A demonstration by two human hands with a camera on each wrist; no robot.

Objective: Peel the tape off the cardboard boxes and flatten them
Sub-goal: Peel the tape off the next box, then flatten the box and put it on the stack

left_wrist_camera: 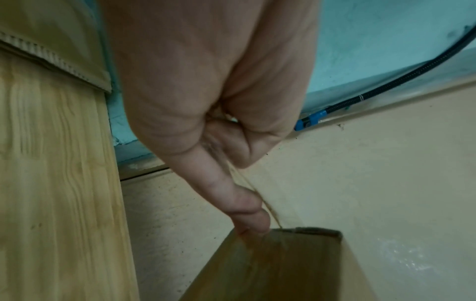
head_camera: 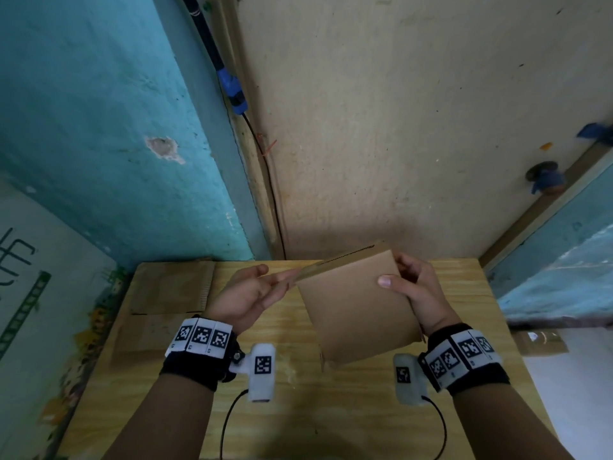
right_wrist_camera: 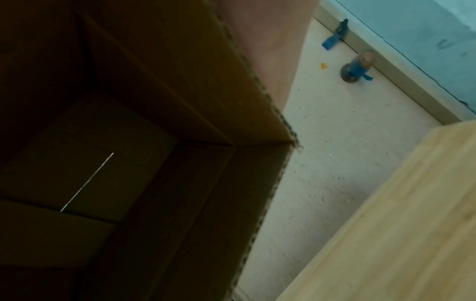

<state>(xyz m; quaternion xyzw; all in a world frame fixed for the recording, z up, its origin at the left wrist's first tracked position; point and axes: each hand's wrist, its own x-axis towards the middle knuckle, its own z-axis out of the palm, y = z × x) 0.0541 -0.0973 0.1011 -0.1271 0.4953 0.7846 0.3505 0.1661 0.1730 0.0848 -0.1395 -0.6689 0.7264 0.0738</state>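
Up above the wooden table (head_camera: 464,376), held tilted in the air: small cardboard box (head_camera: 358,310). Gripped at its far right corner by right hand (head_camera: 418,287), thumb on the near face, fingers curled behind. Pinching a thin strip of tape (left_wrist_camera: 260,195) at the box's top left edge: left hand (head_camera: 245,293). Lying flat at the table's far left corner: flattened cardboard (head_camera: 169,287).
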